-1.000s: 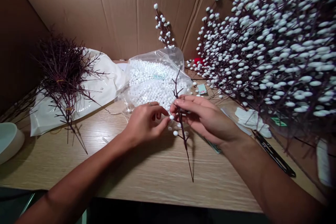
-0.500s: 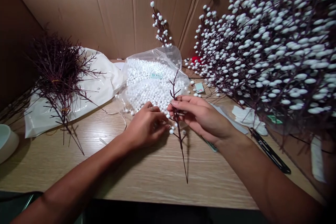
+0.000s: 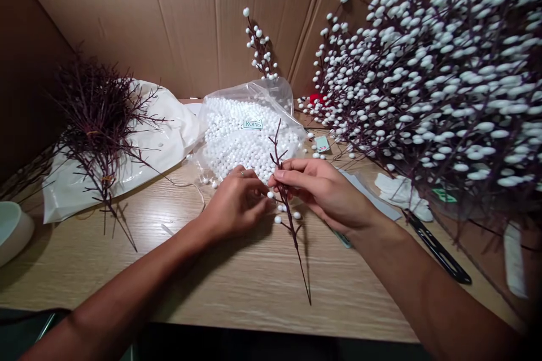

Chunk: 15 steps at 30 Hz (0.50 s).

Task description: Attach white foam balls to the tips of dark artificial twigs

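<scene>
My right hand (image 3: 324, 189) pinches a dark brown twig (image 3: 293, 231) near its middle, with the bare stem pointing down toward the table. Several white beads sit on the twig's lower side shoots, while its upper tip is bare. Just left of the twig is my left hand (image 3: 237, 200), its fingers drawn together close to a white bead (image 3: 270, 195); what they hold, if anything, is hidden. Behind both hands lies a clear plastic bag of white beads (image 3: 237, 146).
Bare brown twigs (image 3: 95, 118) lie on a white bag (image 3: 169, 124) at the left. A large heap of beaded branches (image 3: 423, 79) fills the right. A black cutter (image 3: 438, 245), a crumpled white cloth (image 3: 402, 192) and a white bowl (image 3: 14, 231) are on the table (image 3: 237, 293).
The twig has tilted slightly, its lower tip shifting right and its upper tip left. My hands have stayed almost in place, and the whole view has shifted slightly.
</scene>
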Motion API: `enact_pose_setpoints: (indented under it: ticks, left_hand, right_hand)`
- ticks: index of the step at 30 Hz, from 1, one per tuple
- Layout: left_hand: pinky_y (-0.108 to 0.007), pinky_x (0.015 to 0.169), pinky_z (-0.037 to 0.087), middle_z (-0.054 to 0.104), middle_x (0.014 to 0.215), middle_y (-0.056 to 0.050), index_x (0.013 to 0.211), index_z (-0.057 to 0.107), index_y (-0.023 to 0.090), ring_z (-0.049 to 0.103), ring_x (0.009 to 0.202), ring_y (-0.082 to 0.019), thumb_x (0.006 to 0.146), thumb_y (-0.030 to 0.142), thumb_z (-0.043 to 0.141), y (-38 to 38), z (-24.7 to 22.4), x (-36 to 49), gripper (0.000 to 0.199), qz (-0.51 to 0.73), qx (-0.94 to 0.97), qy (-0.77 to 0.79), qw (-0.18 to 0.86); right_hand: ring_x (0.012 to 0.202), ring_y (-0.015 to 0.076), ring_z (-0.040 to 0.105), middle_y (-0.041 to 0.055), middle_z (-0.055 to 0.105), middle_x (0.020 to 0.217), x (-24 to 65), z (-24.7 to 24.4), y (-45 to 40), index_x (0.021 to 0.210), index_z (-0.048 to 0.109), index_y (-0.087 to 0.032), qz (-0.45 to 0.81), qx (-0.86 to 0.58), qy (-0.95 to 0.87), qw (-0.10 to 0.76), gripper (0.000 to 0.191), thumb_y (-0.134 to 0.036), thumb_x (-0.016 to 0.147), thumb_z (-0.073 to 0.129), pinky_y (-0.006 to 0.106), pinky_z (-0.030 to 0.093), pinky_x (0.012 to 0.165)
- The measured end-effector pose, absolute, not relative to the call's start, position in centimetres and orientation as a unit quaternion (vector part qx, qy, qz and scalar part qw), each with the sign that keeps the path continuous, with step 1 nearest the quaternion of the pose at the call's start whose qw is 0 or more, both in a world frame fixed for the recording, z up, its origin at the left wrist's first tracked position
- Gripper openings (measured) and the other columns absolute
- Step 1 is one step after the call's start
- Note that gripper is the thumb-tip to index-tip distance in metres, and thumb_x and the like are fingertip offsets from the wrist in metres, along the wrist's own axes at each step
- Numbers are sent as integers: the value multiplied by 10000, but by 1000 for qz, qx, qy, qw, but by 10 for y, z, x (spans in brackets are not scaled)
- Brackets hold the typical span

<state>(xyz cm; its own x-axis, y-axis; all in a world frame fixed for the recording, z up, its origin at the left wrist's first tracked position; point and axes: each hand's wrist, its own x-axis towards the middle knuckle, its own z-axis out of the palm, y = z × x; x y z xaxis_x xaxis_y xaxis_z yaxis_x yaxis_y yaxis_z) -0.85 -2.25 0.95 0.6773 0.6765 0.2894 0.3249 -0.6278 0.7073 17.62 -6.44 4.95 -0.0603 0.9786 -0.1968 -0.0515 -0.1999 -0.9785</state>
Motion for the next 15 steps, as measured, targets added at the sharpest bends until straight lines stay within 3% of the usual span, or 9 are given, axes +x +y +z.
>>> enact_pose_setpoints:
  ticks: [4,8,15]
  left_hand:
    - [-299,653,431,719,839,-67,897,746,159,575,703,-163,918,295,662,-20,12,-9,162,341,751,359,437]
    - [-262,613,450,708,835,-64,893,735,139,581,659,-128,877,387,741,-17,15,-8,248,362,645,340,580]
    - [-236,588,447,711,805,-51,896,748,132,578,631,-101,814,356,821,-15,14,-7,249,382,551,300,679]
  right_hand:
    - [639,127,528,20,648,714,177,48,-64,713,698,-178,533,-537,-474,450,267,-398,750,844,285,385,604]
    - [596,117,498,-2,605,655,177,50,-63,694,680,-177,511,-544,-509,429,319,-431,731,870,274,342,555]
    - [591,117,532,9,644,656,175,49,-63,682,705,-174,541,-529,-497,425,315,-426,706,893,260,380,554]
